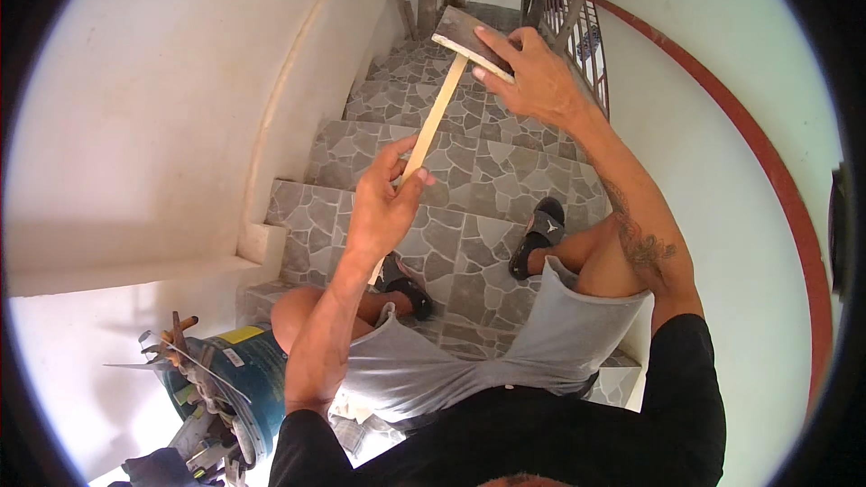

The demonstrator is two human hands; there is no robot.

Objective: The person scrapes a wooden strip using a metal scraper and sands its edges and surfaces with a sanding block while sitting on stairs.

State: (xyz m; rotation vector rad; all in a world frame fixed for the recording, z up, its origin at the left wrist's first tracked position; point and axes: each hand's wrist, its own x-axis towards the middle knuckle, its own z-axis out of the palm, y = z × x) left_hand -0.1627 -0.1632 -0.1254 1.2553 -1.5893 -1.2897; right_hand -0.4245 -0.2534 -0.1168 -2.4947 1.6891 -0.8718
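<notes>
My left hand (383,207) is closed around a thin, pale wooden strip (437,114), which slants up and to the right. The strip's lower end shows beneath my wrist. In my right hand (537,77) is a flat rectangular block (460,29) with a dark brown face and a pale edge, much like a sanding block. My right fingers grip its right part, one fingertip lying on the brown face. The strip's upper end meets the block's pale lower edge in the picture; whether they touch, I cannot tell.
Stone-patterned tiled stairs (397,144) lie beneath my hands, with my sandalled feet on them. A teal bucket (257,379) full of tools stands at lower left. White walls (162,108) flank the stairs, and a metal railing (591,45) is at the far right.
</notes>
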